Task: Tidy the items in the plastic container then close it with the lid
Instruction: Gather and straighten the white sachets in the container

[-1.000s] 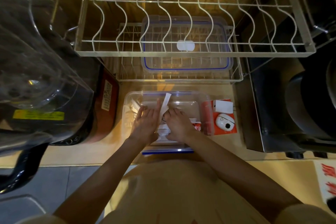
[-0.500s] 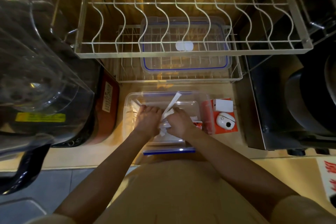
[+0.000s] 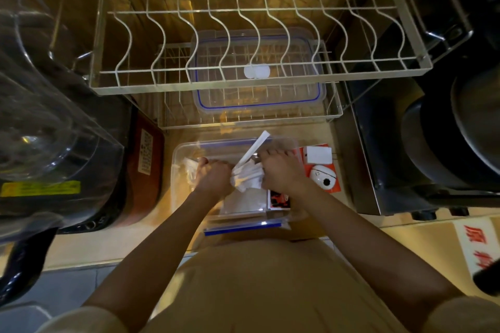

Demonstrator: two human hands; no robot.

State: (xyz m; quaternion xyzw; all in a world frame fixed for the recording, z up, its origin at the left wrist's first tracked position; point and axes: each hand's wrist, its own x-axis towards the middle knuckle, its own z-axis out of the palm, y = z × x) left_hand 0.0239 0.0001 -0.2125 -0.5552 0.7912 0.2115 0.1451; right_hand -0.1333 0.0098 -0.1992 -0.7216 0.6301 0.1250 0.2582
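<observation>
Both my hands inside the container (image 3: 178,170)
My left hand (image 3: 215,178) and right hand (image 3: 280,173) curl tight around the white packets (image 3: 247,174) between them; lid (image 3: 257,73) lies beyond.

Pale tan short-sleeved top — plain, unmarked — with bare forearms and no rings or watch.

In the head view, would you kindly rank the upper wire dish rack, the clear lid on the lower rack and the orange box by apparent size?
1. Upper wire dish rack
2. Clear lid
3. Orange box

The rack sits nearer the camera, which exaggerates it.
</observation>
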